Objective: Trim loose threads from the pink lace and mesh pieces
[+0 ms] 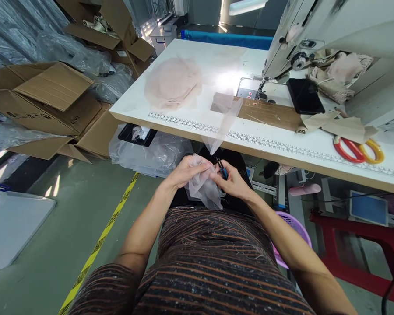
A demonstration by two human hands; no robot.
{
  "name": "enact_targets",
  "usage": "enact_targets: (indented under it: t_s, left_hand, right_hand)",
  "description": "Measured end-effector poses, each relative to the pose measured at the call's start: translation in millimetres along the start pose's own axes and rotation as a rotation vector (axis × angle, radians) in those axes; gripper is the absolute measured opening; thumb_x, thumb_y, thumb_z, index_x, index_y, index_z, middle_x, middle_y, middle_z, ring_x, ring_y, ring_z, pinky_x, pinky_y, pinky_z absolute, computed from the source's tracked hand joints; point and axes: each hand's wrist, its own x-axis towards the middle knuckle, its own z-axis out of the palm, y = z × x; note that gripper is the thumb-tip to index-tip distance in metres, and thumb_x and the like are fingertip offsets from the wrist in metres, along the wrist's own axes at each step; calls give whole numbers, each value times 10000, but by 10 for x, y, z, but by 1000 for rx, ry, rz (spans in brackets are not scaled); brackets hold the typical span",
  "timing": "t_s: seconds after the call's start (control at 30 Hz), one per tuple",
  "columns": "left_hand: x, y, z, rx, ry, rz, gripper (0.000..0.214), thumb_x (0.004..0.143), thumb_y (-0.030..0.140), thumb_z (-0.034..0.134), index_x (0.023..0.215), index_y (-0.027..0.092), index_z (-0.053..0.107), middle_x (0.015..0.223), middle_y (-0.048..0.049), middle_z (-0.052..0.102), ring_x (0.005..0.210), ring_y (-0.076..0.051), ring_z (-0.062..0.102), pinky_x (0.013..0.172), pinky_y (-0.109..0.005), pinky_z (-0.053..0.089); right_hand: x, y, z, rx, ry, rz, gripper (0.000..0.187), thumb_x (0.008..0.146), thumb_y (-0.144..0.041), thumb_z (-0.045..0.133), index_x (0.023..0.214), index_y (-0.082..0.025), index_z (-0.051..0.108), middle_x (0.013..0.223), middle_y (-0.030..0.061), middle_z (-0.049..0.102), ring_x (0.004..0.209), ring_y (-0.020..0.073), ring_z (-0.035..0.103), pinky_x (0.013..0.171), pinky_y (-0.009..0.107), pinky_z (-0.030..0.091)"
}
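Note:
Over my lap, my left hand pinches a bunched piece of sheer pale fabric. Close beside it, my right hand is closed around small blue-handled thread snips, their dark tips pointing up and away from me. The thumb and fingertips of that hand also touch the fabric's edge. A strip of sheer fabric hangs over the table's front edge, just beyond my hands. Further back on the white table lies a stack of round sheer pink fabric pieces.
A sewing machine stands at the right of the white table. On the table are a black phone, a cardboard strip and red-and-yellow-handled scissors. Open cardboard boxes stand at left. A purple basket and red stool are at right.

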Motion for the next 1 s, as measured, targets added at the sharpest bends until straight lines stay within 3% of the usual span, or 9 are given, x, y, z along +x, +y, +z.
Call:
enact_targets:
  t_s: [0.13, 0.27, 0.33, 0.43, 0.53, 0.63, 0.73, 0.9, 1.0]
  left_hand:
    - [34, -198, 13, 132, 79, -12, 324, 824, 458, 714, 881, 139, 721, 782, -49, 729, 685, -153, 658, 646, -250, 524]
    - [91, -471, 10, 625, 144, 55, 227, 846, 357, 693, 980, 181, 743, 958, -63, 749, 956, -251, 704, 876, -354, 545]
    - [100, -527, 7, 842, 229, 117, 387, 779, 344, 784, 1130, 199, 709, 1121, -89, 714, 1113, -299, 662, 981, -423, 514]
    - [89, -422, 20, 916, 379, 282, 544, 735, 422, 847, 1185, 190, 646, 1139, -101, 666, 1063, -271, 660, 931, -411, 532]
    - [95, -152, 66, 816, 484, 481, 388, 799, 481, 792, 1001, 184, 644, 923, -36, 662, 829, -178, 652, 782, -311, 532]
    - [125, 99, 137, 794, 519, 619, 269, 870, 438, 727, 849, 188, 630, 749, 12, 625, 676, -131, 589, 685, -268, 483]
    - [109, 192, 225, 926, 435, 753, 231, 944, 315, 630, 756, 183, 610, 679, 18, 610, 614, -119, 548, 655, -273, 437]
    - [-130, 59, 445, 1215, -27, 1050, 251, 960, 236, 580, 723, 167, 622, 697, -28, 653, 672, -160, 572, 669, -310, 421]
    - [-257, -14, 533, 1164, -166, 1069, 260, 970, 255, 603, 729, 164, 637, 697, -20, 658, 641, -146, 556, 661, -304, 428]
  right_hand:
    - [-155, 94, 6, 0, -63, 61, 497, 766, -616, 737, 733, -222, 436, 637, -67, 427, 577, 93, 379, 530, 231, 336]
    - [-263, 267, -42, -24, -247, 168, 407, 830, -543, 673, 756, -229, 426, 653, -30, 570, 606, 126, 513, 587, 253, 401]
    - [-273, 344, -89, -147, -269, 218, 348, 838, -487, 656, 780, -234, 425, 630, -27, 589, 591, 140, 537, 576, 258, 390]
    - [-238, 362, -188, -344, -192, 202, 264, 852, -416, 624, 794, -234, 442, 603, -39, 557, 555, 136, 503, 551, 258, 349]
    - [-181, 218, -280, -348, -70, 119, 234, 893, -412, 579, 802, -227, 469, 613, -45, 532, 548, 125, 469, 551, 257, 346]
    - [-143, -37, -312, -279, 71, -6, 240, 918, -422, 570, 808, -222, 497, 646, -35, 530, 575, 121, 449, 557, 252, 361]
    - [-141, -265, -277, -230, 180, -122, 246, 927, -437, 572, 822, -216, 542, 664, -15, 555, 591, 125, 450, 557, 252, 373]
    - [-152, -338, -176, -344, 389, -96, 314, 844, -496, 673, 913, -203, 584, 685, -9, 600, 530, 114, 435, 549, 257, 376]
    - [-153, -258, -151, -464, 478, -46, 256, 835, -443, 665, 896, -205, 592, 705, -5, 619, 519, 114, 441, 561, 258, 377]
